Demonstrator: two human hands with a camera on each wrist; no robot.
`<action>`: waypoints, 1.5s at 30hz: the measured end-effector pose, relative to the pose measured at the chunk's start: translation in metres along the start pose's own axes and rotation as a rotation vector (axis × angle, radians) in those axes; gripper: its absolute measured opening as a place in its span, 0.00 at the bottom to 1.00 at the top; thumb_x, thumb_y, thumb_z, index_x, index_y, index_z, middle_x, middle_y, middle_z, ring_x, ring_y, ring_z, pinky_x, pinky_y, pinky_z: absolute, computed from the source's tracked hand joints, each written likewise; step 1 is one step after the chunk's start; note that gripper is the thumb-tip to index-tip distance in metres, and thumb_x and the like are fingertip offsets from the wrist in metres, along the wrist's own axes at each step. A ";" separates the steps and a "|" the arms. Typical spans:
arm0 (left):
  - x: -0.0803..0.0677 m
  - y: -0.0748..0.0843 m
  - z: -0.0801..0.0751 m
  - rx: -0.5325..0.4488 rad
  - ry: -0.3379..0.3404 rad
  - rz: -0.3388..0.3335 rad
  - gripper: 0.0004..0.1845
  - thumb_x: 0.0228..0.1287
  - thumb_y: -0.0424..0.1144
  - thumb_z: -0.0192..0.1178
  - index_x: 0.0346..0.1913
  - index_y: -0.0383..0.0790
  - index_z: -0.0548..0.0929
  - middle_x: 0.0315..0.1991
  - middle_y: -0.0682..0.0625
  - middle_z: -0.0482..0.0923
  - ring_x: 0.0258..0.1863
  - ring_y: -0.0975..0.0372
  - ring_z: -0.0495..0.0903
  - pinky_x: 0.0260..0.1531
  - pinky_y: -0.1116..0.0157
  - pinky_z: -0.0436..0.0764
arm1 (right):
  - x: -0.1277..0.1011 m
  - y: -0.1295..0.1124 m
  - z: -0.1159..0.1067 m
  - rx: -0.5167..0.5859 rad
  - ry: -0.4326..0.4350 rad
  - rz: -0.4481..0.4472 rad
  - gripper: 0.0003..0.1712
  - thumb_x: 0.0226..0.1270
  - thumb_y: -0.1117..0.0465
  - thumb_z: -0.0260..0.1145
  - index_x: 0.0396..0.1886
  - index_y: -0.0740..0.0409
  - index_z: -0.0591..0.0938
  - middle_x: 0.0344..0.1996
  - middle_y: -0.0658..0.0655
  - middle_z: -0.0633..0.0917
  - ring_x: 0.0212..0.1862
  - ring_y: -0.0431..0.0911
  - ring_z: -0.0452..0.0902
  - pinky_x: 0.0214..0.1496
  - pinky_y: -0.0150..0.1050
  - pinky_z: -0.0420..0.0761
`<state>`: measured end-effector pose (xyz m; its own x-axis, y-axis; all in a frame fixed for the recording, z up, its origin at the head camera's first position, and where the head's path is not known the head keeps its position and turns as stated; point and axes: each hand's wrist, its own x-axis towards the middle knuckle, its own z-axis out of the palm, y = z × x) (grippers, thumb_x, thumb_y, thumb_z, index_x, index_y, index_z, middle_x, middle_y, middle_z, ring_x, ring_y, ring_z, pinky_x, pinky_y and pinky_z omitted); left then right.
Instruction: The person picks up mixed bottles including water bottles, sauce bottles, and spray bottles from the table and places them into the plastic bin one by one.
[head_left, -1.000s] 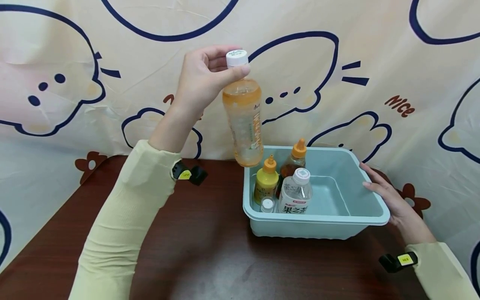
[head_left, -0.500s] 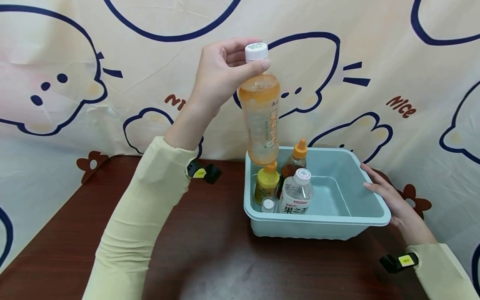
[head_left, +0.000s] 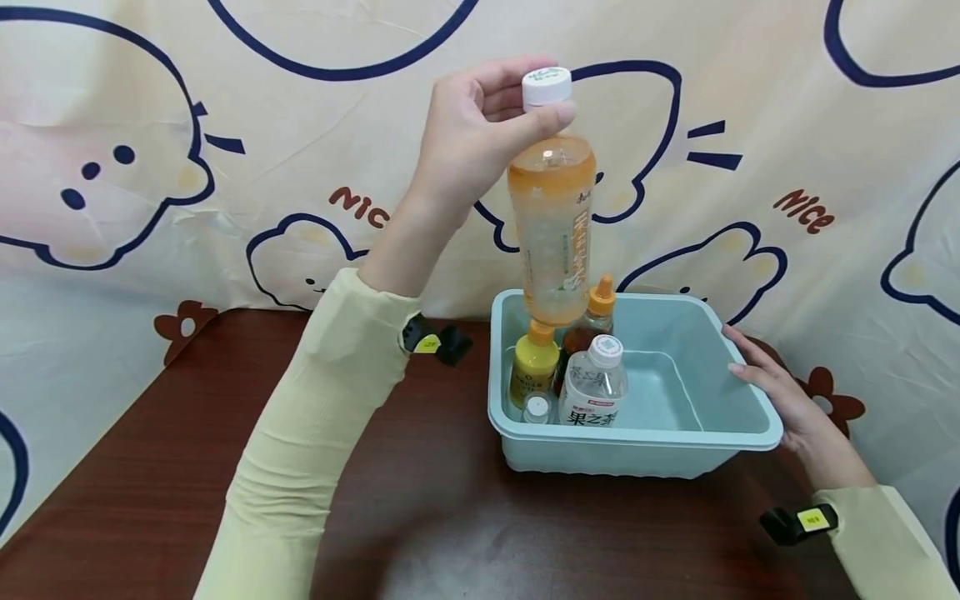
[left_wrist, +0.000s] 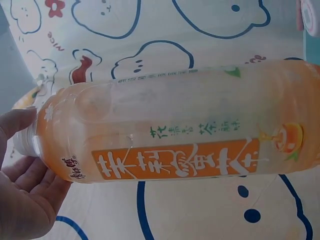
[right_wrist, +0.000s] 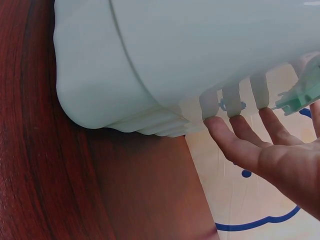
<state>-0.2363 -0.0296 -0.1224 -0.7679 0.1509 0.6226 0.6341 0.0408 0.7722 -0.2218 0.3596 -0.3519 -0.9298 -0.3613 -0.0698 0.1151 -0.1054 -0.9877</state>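
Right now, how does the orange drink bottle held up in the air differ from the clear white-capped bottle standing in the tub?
The orange drink bottle hangs above the light blue tub, pinched at its neck by the left hand; the clear labelled bottle stands inside the tub, untouched. The orange drink bottle looks taller with an orange-tinted label; the clear labelled bottle is squatter with a white label. Both are upright with white caps.

Dark wood table (head_left: 135,467) w/ cream cartoon-print cloth backdrop (head_left: 750,50) behind, even light.

Bright, even light — soft shadows only; dull sheen on the surface (head_left: 450,533); wrist views close-up, slightly soft, edges bent.
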 end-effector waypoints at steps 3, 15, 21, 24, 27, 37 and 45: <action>0.001 0.001 0.005 -0.019 -0.014 0.003 0.22 0.54 0.32 0.64 0.53 0.32 0.75 0.47 0.44 0.77 0.43 0.61 0.77 0.46 0.72 0.75 | 0.000 0.000 0.000 -0.006 0.004 0.003 0.32 0.72 0.61 0.45 0.71 0.34 0.50 0.53 0.40 0.63 0.47 0.36 0.74 0.41 0.44 0.81; 0.004 0.004 0.024 -0.056 -0.043 0.006 0.23 0.54 0.31 0.64 0.54 0.31 0.74 0.47 0.44 0.77 0.42 0.61 0.76 0.45 0.74 0.74 | 0.001 -0.001 0.001 -0.002 0.016 0.004 0.32 0.72 0.62 0.45 0.71 0.34 0.50 0.53 0.40 0.64 0.46 0.37 0.75 0.40 0.46 0.81; 0.006 0.006 0.032 -0.076 -0.045 0.018 0.24 0.54 0.31 0.64 0.55 0.32 0.74 0.47 0.44 0.77 0.42 0.61 0.76 0.44 0.75 0.74 | 0.000 -0.002 0.000 -0.013 0.025 0.008 0.33 0.72 0.61 0.46 0.71 0.33 0.50 0.54 0.41 0.62 0.46 0.36 0.74 0.40 0.45 0.81; 0.006 0.006 0.036 -0.079 -0.042 0.037 0.23 0.54 0.30 0.64 0.55 0.31 0.74 0.47 0.44 0.77 0.42 0.61 0.76 0.44 0.75 0.74 | 0.000 -0.002 0.000 -0.005 0.023 0.012 0.33 0.72 0.62 0.45 0.70 0.33 0.50 0.53 0.41 0.62 0.46 0.36 0.75 0.40 0.46 0.81; 0.005 0.007 0.040 -0.090 -0.056 0.041 0.24 0.54 0.30 0.63 0.55 0.31 0.74 0.47 0.44 0.77 0.41 0.62 0.76 0.43 0.75 0.74 | 0.000 -0.001 0.000 0.006 0.019 0.012 0.32 0.72 0.62 0.45 0.70 0.33 0.51 0.53 0.40 0.63 0.46 0.36 0.75 0.40 0.46 0.81; 0.005 0.006 0.055 -0.048 -0.075 0.008 0.24 0.53 0.32 0.65 0.55 0.33 0.74 0.48 0.47 0.77 0.42 0.65 0.77 0.43 0.79 0.73 | 0.000 0.000 0.000 0.022 0.007 0.006 0.32 0.72 0.62 0.45 0.70 0.33 0.51 0.53 0.38 0.66 0.46 0.37 0.76 0.40 0.46 0.81; 0.004 0.008 0.065 -0.022 -0.121 -0.003 0.25 0.54 0.33 0.64 0.57 0.35 0.74 0.50 0.49 0.77 0.41 0.67 0.76 0.42 0.80 0.73 | 0.001 0.000 -0.001 0.025 0.017 0.020 0.32 0.72 0.61 0.45 0.70 0.32 0.50 0.52 0.39 0.65 0.46 0.36 0.76 0.39 0.47 0.81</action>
<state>-0.2285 0.0354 -0.1223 -0.7524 0.2686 0.6015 0.6287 0.0199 0.7774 -0.2229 0.3597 -0.3521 -0.9329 -0.3481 -0.0925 0.1427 -0.1215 -0.9823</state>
